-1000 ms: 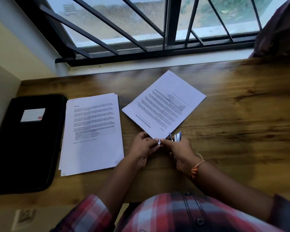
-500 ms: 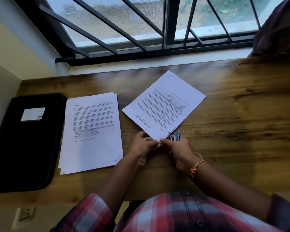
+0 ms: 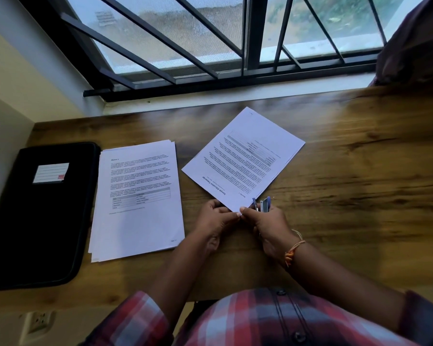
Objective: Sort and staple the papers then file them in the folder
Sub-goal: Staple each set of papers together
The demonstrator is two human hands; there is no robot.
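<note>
A thin set of printed papers [image 3: 245, 158] lies turned diagonally on the wooden desk [image 3: 360, 176], its near corner pointing at me. My left hand [image 3: 214, 218] pinches that corner. My right hand [image 3: 268, 226] grips a small blue stapler [image 3: 263, 204] held upright right beside the same corner; whether its jaws are around the paper I cannot tell. A thicker stack of papers [image 3: 138, 201] lies flat to the left. Further left lies a black zipped folder [image 3: 43, 216] with a white label, shut.
A barred window [image 3: 210, 46] and its sill run along the desk's far edge. A dark cloth bundle [image 3: 415, 43] sits at the far right corner. A wall socket [image 3: 39, 320] is below the desk's near left edge.
Both hands stay at the near corner of the diagonal papers; the stapler has barely shifted. The view has tilted slightly.
</note>
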